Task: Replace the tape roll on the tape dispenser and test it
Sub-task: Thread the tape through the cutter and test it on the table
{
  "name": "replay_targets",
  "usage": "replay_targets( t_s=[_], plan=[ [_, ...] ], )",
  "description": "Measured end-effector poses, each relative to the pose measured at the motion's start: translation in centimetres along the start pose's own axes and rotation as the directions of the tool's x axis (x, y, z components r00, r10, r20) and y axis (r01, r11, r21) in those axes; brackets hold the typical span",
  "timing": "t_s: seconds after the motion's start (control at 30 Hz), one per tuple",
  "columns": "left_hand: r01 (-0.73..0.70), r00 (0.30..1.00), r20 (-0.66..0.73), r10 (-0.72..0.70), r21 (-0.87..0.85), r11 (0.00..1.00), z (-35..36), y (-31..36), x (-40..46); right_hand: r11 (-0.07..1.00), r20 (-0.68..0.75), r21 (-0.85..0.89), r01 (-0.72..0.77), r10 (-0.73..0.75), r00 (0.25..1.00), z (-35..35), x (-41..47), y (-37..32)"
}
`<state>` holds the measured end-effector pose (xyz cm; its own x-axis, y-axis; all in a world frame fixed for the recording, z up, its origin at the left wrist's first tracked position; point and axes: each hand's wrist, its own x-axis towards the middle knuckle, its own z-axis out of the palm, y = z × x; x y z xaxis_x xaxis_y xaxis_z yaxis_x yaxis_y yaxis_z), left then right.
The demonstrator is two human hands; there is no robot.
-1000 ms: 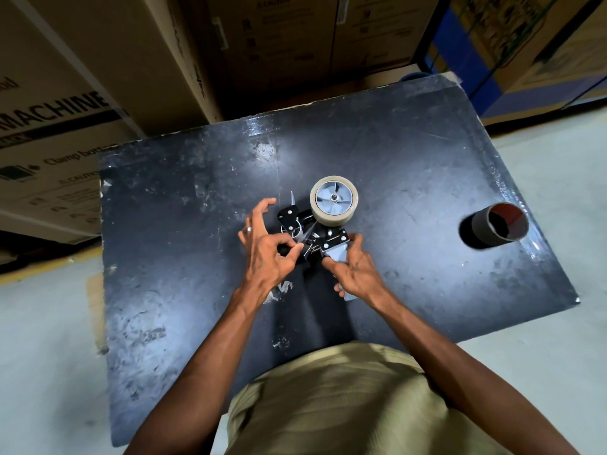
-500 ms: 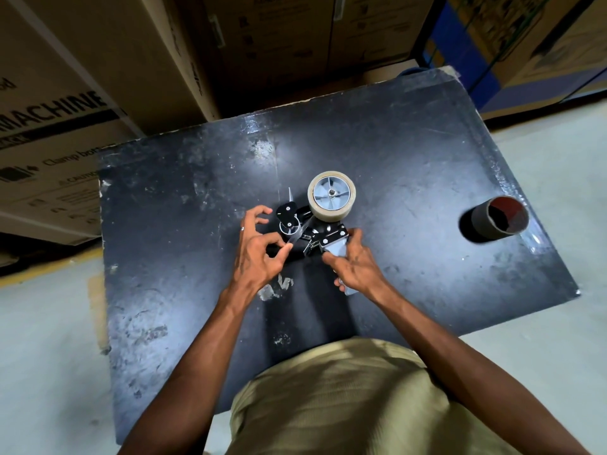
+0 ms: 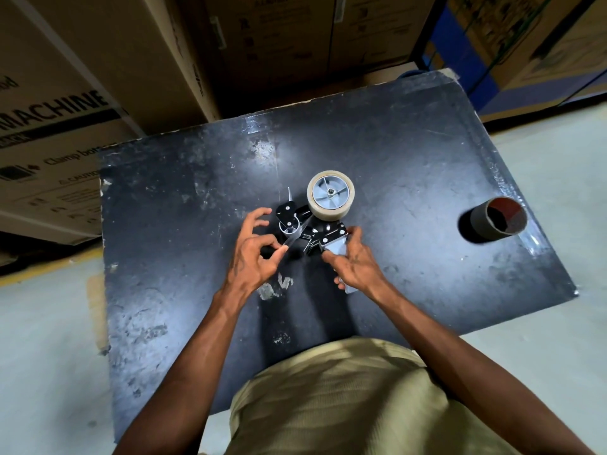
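Done: new tape roll (image 3: 330,195) sits on your dispenser (image 3: 315,233), mid-table (image 3: 164,224); empty core (image 3: 496,223) lies well apart | Grip: your left hand (image 3: 253,257) pinches the tape end (image 3: 297,234); right hand (image 3: 356,264) steadies the dispenser body, closure unclear | Left: thread tape through, then test.

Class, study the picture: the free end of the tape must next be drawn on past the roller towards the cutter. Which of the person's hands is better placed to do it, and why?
Probably the left hand: it already pinches the tape strip beside the roller. The right hand is busy steadying the tape dispenser on the table, by its handle.
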<state>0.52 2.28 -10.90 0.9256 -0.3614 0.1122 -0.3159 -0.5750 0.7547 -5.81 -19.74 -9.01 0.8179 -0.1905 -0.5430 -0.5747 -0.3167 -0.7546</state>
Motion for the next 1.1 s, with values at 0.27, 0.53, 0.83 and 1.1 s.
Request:
replay_targets(
  t_s=[0.27,0.53,0.83,1.1],
  plan=[
    [-0.021,0.999,0.050,0.019,0.031,0.999,-0.9,-0.4,-0.5,0.950,-0.131,-0.286,0.125,-0.168,0.977,0.2,-0.4,0.8],
    [-0.029,0.998,0.050,0.028,0.019,0.999,-1.2,-0.5,-1.6,0.410,0.060,-0.696,0.590,-0.785,0.616,0.0,-1.2,-1.9],
    [0.003,0.999,0.035,-0.004,0.016,1.000,-1.2,-0.7,-2.3,0.356,0.267,-0.587,0.727,-0.763,0.589,0.8,1.1,-1.0],
    [0.002,0.999,0.038,-0.003,0.034,0.999,-1.3,-0.5,-2.4,0.420,0.207,-0.587,0.692,-0.749,0.630,1.6,1.9,-1.2]
  ],
)
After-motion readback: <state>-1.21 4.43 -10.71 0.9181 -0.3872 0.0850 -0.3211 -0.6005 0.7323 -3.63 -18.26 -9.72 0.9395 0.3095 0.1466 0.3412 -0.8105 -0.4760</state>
